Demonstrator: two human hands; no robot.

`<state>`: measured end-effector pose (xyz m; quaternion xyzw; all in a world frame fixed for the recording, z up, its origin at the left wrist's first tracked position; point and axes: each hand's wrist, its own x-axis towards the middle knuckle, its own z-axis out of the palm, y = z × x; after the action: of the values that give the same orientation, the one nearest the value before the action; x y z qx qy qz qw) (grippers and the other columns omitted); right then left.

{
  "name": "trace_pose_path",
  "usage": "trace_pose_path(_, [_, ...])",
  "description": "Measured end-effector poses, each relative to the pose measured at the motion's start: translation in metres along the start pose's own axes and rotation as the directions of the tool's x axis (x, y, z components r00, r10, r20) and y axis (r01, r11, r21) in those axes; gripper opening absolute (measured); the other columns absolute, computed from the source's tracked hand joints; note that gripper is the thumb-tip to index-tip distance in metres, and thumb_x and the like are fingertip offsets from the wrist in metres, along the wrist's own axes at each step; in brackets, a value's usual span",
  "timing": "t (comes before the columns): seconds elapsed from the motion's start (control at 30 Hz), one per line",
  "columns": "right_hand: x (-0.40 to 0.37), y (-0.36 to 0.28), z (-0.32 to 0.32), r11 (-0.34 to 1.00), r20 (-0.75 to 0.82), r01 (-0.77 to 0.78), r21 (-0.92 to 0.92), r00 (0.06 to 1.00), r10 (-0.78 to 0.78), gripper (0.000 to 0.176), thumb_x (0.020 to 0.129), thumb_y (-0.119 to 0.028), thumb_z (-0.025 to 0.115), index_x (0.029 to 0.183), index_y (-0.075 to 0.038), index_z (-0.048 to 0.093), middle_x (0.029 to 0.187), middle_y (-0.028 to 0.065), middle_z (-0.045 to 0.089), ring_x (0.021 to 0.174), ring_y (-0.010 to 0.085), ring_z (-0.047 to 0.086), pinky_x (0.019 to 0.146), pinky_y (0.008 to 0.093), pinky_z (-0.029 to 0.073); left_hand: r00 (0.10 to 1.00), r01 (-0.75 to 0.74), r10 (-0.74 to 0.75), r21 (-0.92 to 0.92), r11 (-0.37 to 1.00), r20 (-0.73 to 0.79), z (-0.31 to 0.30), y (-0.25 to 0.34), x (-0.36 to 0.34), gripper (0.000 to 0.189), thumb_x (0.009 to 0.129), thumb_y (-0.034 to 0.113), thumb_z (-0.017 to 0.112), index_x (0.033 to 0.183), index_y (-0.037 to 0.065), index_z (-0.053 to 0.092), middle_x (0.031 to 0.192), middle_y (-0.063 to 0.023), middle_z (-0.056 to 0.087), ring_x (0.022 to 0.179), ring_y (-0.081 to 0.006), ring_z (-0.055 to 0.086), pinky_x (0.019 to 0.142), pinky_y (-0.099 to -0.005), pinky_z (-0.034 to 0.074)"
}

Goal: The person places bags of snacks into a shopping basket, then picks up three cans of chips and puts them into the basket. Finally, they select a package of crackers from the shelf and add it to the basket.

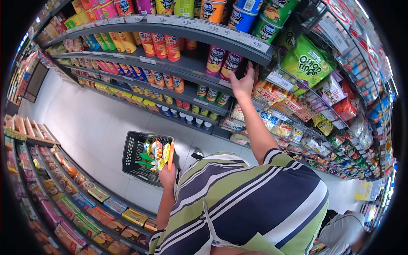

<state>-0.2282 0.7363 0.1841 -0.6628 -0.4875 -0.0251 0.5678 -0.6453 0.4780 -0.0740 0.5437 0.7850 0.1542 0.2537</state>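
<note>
Right hand (244, 83), thumb and fingers apart, at purple canister (232, 63) on dark shelf (193, 66); contact unclear. Left hand (167, 175), lower than shelf, fingers clamped on orange handle (171, 156) of snack-filled basket (129, 156).

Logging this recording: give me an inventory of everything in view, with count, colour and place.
purple canisters: two, purple, mid-shelf beside the right hand
red canisters: at least three, red, same shelf, farther left
green bag: one, green, wire rack at right
other shelf goods: too many to count, mixed colours, both sides
basket: one, black, below the shelves
basket handle: one, orange, in the left hand
packets: several, yellow, green, orange, inside basket
floor tiles: several, pale, aisle
other person: one, pale clothing, lower right
striped shirt: one, green, navy, white, on wearer
left hand: one, bare, around handle
right hand: one, bare, at the purple canisters
</note>
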Motion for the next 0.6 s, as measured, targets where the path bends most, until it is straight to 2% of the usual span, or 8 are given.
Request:
trace_pose_path(0.07, [0.006, 0.007, 0.008, 0.993, 0.016, -0.031, 0.118, 0.999, 0.029, 0.096, 0.08, -0.027, 0.092, 0.154, 0.008, 0.041, 0.143, 0.0273, 0.056, 0.132, 0.0385, 0.058, 0.11, 0.0439, 0.047, 1.0, 0.02, -0.02, 0.008, 1.0, 0.014, -0.001, -0.002, 0.001, 0.045, 0.094, 0.049, 0.07, 0.091, 0.005, 0.074, 0.083, -0.0264, 0.073, 0.085, -0.0493, 0.071, 0.077, -0.0575, 0.055])
trace_pose_path(0.17, [0.012, 0.01, 0.012, 0.992, 0.021, -0.014, 0.128, 1.0, 0.012, 0.09, 0.085, -0.022, 0.09, 0.153, 0.008, 0.039, 0.142, 0.0238, 0.059, 0.13, 0.03, 0.061, 0.11, 0.0409, 0.048, 0.999, 0.031, -0.031, -0.006, 1.0, 0.024, -0.014, 0.009, 0.002, 0.046, 0.094, 0.05, 0.07, 0.092, 0.004, 0.075, 0.084, -0.0269, 0.073, 0.085, -0.0491, 0.071, 0.077, -0.0576, 0.055])
trace_pose_path(0.27, [0.022, 0.01, 0.011, 0.94, 0.115, -0.113, 0.322, 0.99, 0.079, 0.08, 0.086, -0.016, 0.089, 0.148, 0.007, 0.044, 0.137, 0.0202, 0.064, 0.125, 0.0253, 0.064, 0.108, 0.0379, 0.05, 1.0, 0.011, -0.013, 0.079, 0.997, 0.018, -0.011, 0.001, 0.007, 0.045, 0.094, 0.049, 0.071, 0.092, 0.004, 0.076, 0.082, -0.0268, 0.073, 0.083, -0.0488, 0.072, 0.076, -0.0575, 0.056])
trace_pose_path(0.37, [0.031, 0.029, 0.018, 0.896, 0.166, -0.136, 0.422, 0.984, 0.071, 0.071, 0.085, -0.011, 0.089, 0.141, 0.007, 0.05, 0.131, 0.0165, 0.069, 0.118, 0.0216, 0.067, 0.104, 0.0354, 0.051, 1.0, 0.006, -0.008, 0.115, 0.993, 0.022, -0.013, -0.001, 0.009, 0.043, 0.093, 0.049, 0.073, 0.092, 0.006, 0.077, 0.08, -0.0234, 0.073, 0.081, -0.0464, 0.072, 0.074, -0.056, 0.056])
trace_pose_path(0.47, [0.039, 0.032, 0.021, 0.916, 0.176, -0.095, 0.389, 0.984, 0.027, 0.07, 0.083, -0.012, 0.091, 0.139, 0.005, 0.054, 0.129, 0.0146, 0.07, 0.115, 0.0204, 0.068, 0.102, 0.034, 0.052, 1.0, -0.004, 0.0, 0.143, 0.99, 0.029, -0.015, -0.007, 0.011, 0.041, 0.091, 0.048, 0.075, 0.093, 0.007, 0.078, 0.08, -0.0229, 0.073, 0.081, -0.0458, 0.072, 0.074, -0.0558, 0.056])
trace_pose_path(0.6, [0.048, 0.022, 0.024, 0.931, 0.163, -0.132, 0.34, 0.983, 0.08, 0.062, 0.081, -0.014, 0.092, 0.132, 0.004, 0.062, 0.125, 0.014, 0.073, 0.111, 0.0208, 0.07, 0.1, 0.033, 0.052, 0.999, 0.008, -0.015, 0.212, 0.977, 0.034, -0.021, -0.009, 0.011, 0.037, 0.089, 0.045, 0.077, 0.094, 0.009, 0.078, 0.081, -0.0209, 0.074, 0.081, -0.0443, 0.073, 0.075, -0.0545, 0.057])
